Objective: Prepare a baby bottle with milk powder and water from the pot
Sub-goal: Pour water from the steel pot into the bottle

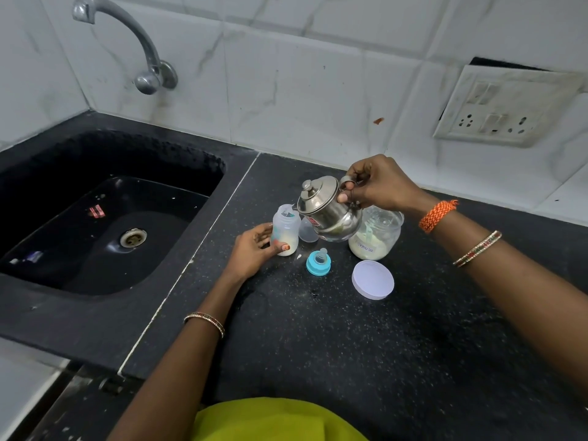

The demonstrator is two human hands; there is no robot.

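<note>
Tilting a small steel pot (pixel 329 209) toward the open baby bottle (pixel 285 230), I hold its handle pinched in my right hand (pixel 378 185), the spout at the bottle's mouth. My left hand (pixel 251 251) curls its fingers and thumb round the bottle, which stands on the black desk (pixel 350 345) with white milk powder at its bottom. Just beside it sits a clear cap (pixel 308 230); in front lies the blue teat ring (pixel 318 261). Behind the pot stands an open jar (pixel 375 233) of powder, its white lid (pixel 373 280) flat nearby. A black sink (pixel 95 224) lies to the left.
</note>
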